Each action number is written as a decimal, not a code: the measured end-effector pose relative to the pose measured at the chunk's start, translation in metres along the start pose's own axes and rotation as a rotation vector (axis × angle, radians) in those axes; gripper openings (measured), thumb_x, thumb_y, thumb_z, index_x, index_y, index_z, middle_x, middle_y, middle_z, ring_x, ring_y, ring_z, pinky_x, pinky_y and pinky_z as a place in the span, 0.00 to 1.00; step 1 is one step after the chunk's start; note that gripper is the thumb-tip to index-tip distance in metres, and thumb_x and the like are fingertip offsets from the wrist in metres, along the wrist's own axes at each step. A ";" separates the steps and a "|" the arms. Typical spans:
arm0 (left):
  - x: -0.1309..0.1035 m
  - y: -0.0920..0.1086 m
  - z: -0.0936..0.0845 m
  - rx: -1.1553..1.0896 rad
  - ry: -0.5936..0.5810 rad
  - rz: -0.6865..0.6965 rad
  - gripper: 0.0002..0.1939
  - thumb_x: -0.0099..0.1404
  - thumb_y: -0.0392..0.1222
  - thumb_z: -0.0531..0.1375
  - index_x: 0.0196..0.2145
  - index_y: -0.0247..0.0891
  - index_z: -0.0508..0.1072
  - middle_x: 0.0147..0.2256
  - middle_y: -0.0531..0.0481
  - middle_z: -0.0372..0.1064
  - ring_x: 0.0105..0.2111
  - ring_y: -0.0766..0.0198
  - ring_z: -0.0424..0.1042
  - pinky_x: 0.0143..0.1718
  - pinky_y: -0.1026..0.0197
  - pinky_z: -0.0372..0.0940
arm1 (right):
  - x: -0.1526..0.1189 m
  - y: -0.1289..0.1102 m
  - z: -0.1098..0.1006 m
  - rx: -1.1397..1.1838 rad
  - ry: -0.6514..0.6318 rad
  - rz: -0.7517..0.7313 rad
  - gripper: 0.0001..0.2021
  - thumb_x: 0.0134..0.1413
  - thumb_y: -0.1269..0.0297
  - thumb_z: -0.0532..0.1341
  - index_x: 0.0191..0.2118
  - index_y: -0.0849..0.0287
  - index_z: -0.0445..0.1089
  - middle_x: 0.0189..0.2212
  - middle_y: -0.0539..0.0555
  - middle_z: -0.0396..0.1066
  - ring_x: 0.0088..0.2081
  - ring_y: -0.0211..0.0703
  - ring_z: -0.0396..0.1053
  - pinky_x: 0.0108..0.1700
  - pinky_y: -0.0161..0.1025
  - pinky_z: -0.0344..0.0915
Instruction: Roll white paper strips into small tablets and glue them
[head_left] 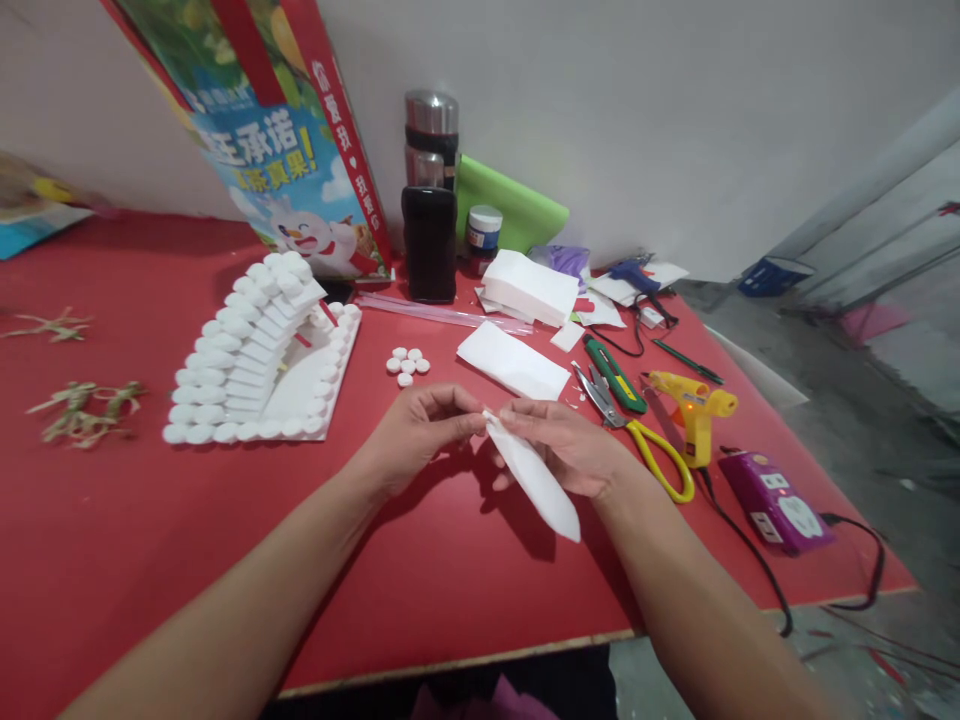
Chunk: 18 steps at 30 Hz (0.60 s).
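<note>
A strip of white paper (536, 480) is held over the front middle of the red table, its loose end slanting down to the right. My left hand (427, 430) pinches the upper tip of the strip between thumb and fingers. Beside it, my right hand (562, 440) grips the same end, with part of its fingers behind the paper. Just beyond the hands lie several small white discs (407, 362) and a folded white paper (514, 360). Left of them stands a model of stacked white rolls with steps (247, 350) on a white base.
On the right lie scissors (660, 455), a green utility knife (615, 375), a yellow glue gun (694, 410) and a purple power strip (776, 500) with cords. Behind stand a phone (430, 245), a thermos (431, 115), a jar (484, 230) and a bag (300, 150). Straw figures (86, 410) lie left.
</note>
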<state>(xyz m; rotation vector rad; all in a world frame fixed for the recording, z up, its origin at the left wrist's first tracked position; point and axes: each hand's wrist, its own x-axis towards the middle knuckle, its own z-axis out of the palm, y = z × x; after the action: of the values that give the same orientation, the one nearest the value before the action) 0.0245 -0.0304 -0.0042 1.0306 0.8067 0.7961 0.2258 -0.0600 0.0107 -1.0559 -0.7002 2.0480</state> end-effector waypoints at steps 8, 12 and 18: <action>0.000 0.003 0.004 0.050 0.061 0.017 0.13 0.55 0.46 0.74 0.29 0.36 0.78 0.25 0.49 0.73 0.25 0.67 0.69 0.30 0.63 0.66 | 0.003 0.005 0.001 -0.120 0.064 -0.111 0.15 0.47 0.59 0.77 0.35 0.61 0.74 0.27 0.50 0.76 0.29 0.42 0.77 0.37 0.43 0.77; -0.001 0.002 0.008 0.062 0.117 0.005 0.14 0.55 0.47 0.74 0.29 0.35 0.77 0.24 0.50 0.73 0.23 0.67 0.68 0.25 0.64 0.65 | 0.004 0.009 0.003 -0.245 0.161 -0.229 0.14 0.48 0.57 0.76 0.35 0.61 0.76 0.27 0.51 0.77 0.29 0.39 0.75 0.35 0.37 0.71; 0.000 -0.001 0.011 0.027 0.144 0.013 0.15 0.54 0.47 0.74 0.29 0.35 0.76 0.22 0.52 0.70 0.21 0.68 0.66 0.22 0.65 0.64 | 0.005 0.011 0.005 -0.407 0.269 -0.348 0.13 0.49 0.56 0.74 0.36 0.58 0.76 0.28 0.50 0.77 0.29 0.40 0.74 0.34 0.37 0.68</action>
<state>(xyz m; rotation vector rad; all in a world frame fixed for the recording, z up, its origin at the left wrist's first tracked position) 0.0337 -0.0352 -0.0018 1.0119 0.9366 0.8795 0.2157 -0.0632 0.0028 -1.2998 -1.0994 1.4667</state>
